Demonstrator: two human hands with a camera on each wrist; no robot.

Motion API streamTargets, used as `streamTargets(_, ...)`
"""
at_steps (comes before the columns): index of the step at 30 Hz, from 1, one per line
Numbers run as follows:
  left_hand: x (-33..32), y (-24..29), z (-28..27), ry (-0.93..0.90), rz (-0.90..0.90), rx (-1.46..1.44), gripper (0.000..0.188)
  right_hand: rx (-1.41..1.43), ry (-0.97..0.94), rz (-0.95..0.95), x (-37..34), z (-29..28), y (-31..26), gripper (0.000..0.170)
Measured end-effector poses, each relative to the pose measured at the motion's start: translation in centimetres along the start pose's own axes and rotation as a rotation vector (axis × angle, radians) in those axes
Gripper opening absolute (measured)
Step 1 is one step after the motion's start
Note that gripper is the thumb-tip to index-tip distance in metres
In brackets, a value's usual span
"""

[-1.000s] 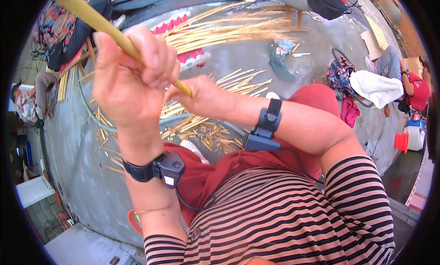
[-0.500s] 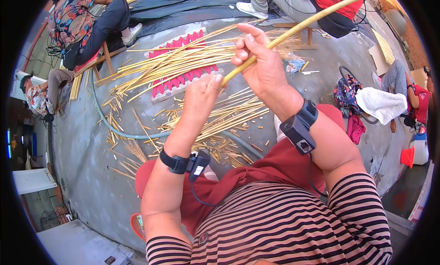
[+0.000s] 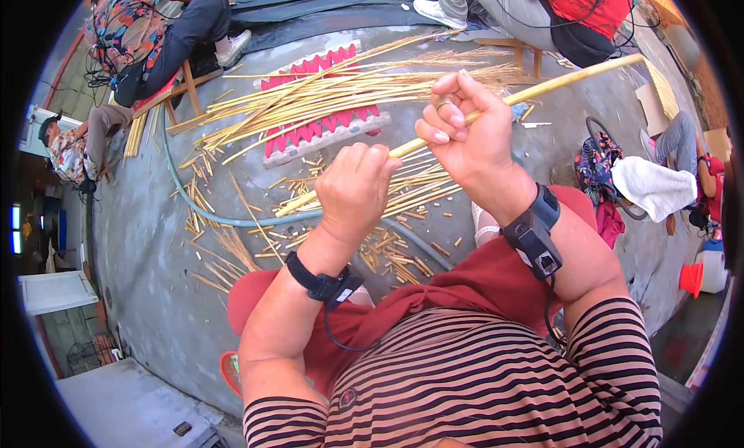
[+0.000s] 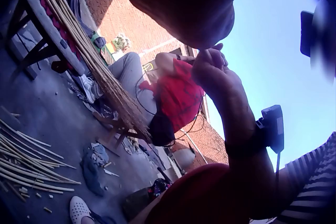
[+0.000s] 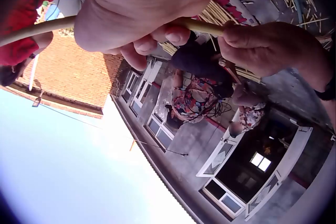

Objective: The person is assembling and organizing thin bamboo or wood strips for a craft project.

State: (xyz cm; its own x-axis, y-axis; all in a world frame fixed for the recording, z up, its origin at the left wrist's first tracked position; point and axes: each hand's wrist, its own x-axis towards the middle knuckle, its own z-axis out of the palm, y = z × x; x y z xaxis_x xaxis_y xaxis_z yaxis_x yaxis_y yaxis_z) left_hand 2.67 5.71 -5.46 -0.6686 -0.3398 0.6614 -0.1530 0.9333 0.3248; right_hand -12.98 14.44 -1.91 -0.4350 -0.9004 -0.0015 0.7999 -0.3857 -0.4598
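A long pale yellow stalk [image 3: 577,80] slants up to the right across both hands. My left hand [image 3: 353,188] grips it near its lower end, knuckles upward and thumb lying along it. Farther up, my right hand [image 3: 473,149] has its fingers curled round the stalk, palm turned toward me. In the right wrist view the stalk [image 5: 47,27] passes under the right palm and bows slightly, its end at the left thumb [image 5: 239,37]. The left wrist view has the left hand [image 4: 178,3] dark and close, hiding the stalk.
Beyond my hands, a bundle of long stalks [image 3: 310,99] lies over a low pink-and-white rack [image 3: 341,142]. Short cut pieces [image 3: 395,254] litter the concrete near my feet, where a hose [image 3: 209,215] curves. Seated people are around, one in red [image 3: 577,14]. A white towel [image 3: 655,186] lies at right.
The stalk first pointed to the upper left with the left hand raised. It then swung over to the upper right, and both hands have since shifted slightly right and down.
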Motion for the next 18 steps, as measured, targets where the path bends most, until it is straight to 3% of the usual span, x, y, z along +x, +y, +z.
streamTargets(1,0.0,0.1,0.2,0.008,0.002,-0.027,0.015,-0.027,-0.015,0.004,0.1,0.2,-0.3,0.035)
streamTargets(5,0.4,0.6,-0.7,-0.646,-0.661,-1.024,0.02,-0.074,-0.069,-0.012,0.3,0.5,-1.2,0.032)
streamTargets(8,-0.1,-0.9,-0.8,-0.742,-0.841,-1.176,0.017,-0.115,0.046,-0.149,0.5,0.7,-0.1,0.035)
streamTargets(9,-0.4,-1.1,-0.3,-0.662,-0.878,-1.193,0.013,-0.128,0.103,-0.173,0.5,0.8,0.0,0.036)
streamTargets(13,-1.0,-0.3,0.3,-0.617,-0.955,-1.096,0.007,-0.241,0.193,-0.195,0.7,0.1,0.6,0.031)
streamTargets(18,-1.4,-0.8,0.5,-0.626,-0.723,-0.951,0.011,-0.585,0.133,-0.256,1.7,0.0,0.1,0.028)
